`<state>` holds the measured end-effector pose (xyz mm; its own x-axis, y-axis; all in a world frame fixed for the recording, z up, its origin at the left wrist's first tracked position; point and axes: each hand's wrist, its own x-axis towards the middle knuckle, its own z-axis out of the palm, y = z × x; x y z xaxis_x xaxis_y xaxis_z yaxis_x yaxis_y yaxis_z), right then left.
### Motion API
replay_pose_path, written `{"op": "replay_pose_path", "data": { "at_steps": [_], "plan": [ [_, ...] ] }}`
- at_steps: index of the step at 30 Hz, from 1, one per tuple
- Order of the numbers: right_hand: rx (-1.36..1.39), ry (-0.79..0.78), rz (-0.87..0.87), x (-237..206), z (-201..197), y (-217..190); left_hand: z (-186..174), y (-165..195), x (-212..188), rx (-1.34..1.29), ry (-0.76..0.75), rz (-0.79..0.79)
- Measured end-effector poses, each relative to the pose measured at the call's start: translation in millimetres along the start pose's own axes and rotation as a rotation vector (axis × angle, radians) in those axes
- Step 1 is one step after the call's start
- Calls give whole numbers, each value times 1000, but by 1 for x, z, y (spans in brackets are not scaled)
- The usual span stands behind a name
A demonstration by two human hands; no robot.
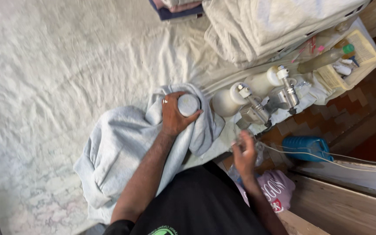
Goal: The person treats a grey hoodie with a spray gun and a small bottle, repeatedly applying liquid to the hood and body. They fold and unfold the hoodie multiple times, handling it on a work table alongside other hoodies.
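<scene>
Head view: left hand [173,114] grips smooth round white jar [188,105] on soft grey towel [122,148].

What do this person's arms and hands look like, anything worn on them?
Both forearms are bare, with no long sleeves, gloves or watch showing. The left hand wears a thin ring on one finger. The right hand is blurred, so any ring there cannot be made out. At the left shoulder a short black sleeve of a shirt with green print begins.
</scene>
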<state>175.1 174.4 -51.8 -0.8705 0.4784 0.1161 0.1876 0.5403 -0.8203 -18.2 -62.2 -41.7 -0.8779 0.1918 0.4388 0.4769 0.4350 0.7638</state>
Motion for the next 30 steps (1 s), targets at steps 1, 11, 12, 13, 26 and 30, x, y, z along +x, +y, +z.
{"op": "replay_pose_path", "data": {
  "at_steps": [1, 11, 12, 13, 26, 30],
  "plan": [
    [73, 106, 0, 11, -5, 10, -1, 0, 0, 5, -12, -10],
    [271, -306, 55, 145, 5, 53, -16, 24, 9, 39, -118, -325],
    [321, -307, 93, 141, 2, 48, -16, 26, 8, 15, -89, -358],
    [273, -305, 72, 133, -5, 41, -15, 28, 7, -8, -60, -386],
    [-186, -583, -373, 38, -123, -59, 10, 33, -26, 77, 76, -205],
    [-236, -591, -384, 40, -120, -58, 15, 36, -31, 110, 89, -178]
  ]
}}
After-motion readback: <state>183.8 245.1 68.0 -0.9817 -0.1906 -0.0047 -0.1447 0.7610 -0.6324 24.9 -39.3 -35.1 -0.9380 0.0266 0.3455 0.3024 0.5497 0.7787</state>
